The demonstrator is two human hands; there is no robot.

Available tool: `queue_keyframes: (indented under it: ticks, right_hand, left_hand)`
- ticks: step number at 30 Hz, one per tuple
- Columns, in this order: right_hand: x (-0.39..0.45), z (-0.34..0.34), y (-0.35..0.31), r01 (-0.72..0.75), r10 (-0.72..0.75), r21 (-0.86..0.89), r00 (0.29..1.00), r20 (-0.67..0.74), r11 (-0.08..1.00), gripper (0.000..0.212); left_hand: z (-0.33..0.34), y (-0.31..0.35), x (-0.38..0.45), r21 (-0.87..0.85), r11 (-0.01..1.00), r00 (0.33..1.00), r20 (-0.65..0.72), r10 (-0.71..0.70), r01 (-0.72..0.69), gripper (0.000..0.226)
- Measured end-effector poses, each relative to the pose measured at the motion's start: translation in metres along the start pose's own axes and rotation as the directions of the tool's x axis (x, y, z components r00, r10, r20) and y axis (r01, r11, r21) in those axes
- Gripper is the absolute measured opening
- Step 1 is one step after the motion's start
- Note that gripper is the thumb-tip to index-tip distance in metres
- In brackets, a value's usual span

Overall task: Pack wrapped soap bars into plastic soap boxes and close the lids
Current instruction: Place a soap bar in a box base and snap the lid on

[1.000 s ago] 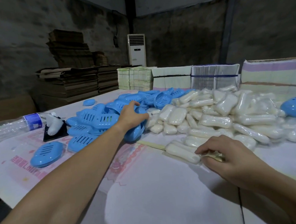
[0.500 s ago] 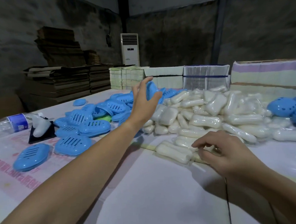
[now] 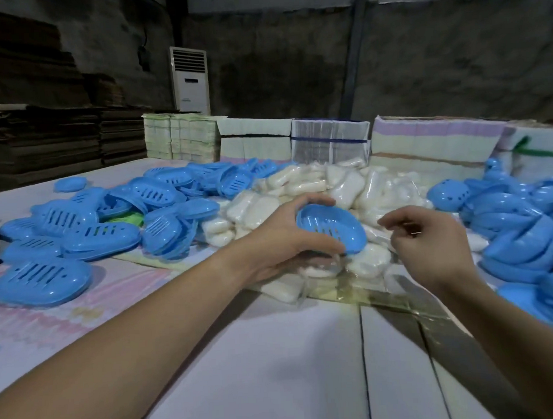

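Nearest me, two bare forearms reach out over the pale bench (image 3: pixel 278 371). The left hand (image 3: pixel 280 241) holds a blue oval plastic soap-box half (image 3: pixel 331 227), hollow side up and tilted, its grip curled round the rim, just above the near edge of the heap of white wrapped soap bars (image 3: pixel 348 188). The right hand (image 3: pixel 432 242) hovers just beside it, fingers loosely curled, holding nothing I can make out. Slotted blue lids and box halves (image 3: pixel 91 227) pile up to the left, more blue shells (image 3: pixel 528 226) to the right. Farther back stand bundled cartons (image 3: pixel 329 138) and a white upright air conditioner (image 3: pixel 190 80)
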State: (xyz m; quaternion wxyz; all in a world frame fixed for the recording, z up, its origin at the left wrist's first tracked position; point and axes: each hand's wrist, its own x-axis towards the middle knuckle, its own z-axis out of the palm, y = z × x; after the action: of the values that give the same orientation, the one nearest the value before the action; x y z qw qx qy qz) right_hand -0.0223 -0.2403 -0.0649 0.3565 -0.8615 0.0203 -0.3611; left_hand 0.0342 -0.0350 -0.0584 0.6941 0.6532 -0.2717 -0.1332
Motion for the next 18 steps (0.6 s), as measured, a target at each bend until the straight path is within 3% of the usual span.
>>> queue_keyframes:
  ticks: [4, 7, 9, 11, 13, 15, 18]
  right_hand:
    - [0.005, -0.006, 0.007, -0.064, 0.069, -0.057, 0.993, 0.096, 0.996, 0.042]
    - [0.002, -0.006, 0.006, 0.021, 0.030, -0.191, 0.966, 0.256, 0.981, 0.043]
    - [0.000, -0.003, 0.002, 0.164, -0.029, -0.260, 0.889, 0.456, 0.952, 0.039]
    - [-0.003, 0.001, 0.002, 0.303, -0.051, -0.288, 0.765, 0.642, 0.908, 0.033]
    - [-0.005, 0.001, 0.001, 0.332, -0.017, -0.310, 0.707, 0.707, 0.891, 0.022]
    - [-0.004, 0.000, 0.002, 0.309, 0.034, -0.380, 0.736, 0.676, 0.872, 0.026]
    - [-0.001, -0.002, 0.002, 0.273, 0.045, -0.499, 0.843, 0.536, 0.822, 0.036]
  left_hand:
    - [0.007, -0.001, -0.012, 0.337, 0.939, 0.993, 0.112, 0.037, -0.073, 0.039]
    - [0.009, 0.003, -0.018, 0.436, 0.900, 0.975, 0.209, -0.073, -0.026, 0.049]
    - [0.007, 0.008, -0.021, 0.590, 0.803, 0.952, 0.285, -0.112, -0.082, 0.059]
    - [0.007, 0.010, -0.024, 0.676, 0.716, 0.932, 0.349, -0.099, -0.177, 0.066]
    - [0.011, 0.010, -0.026, 0.681, 0.702, 0.921, 0.378, -0.093, -0.208, 0.067]
    - [0.013, 0.006, -0.027, 0.691, 0.692, 0.927, 0.364, -0.085, -0.208, 0.067]
    - [0.015, -0.001, -0.025, 0.692, 0.692, 0.942, 0.331, -0.051, -0.206, 0.067]
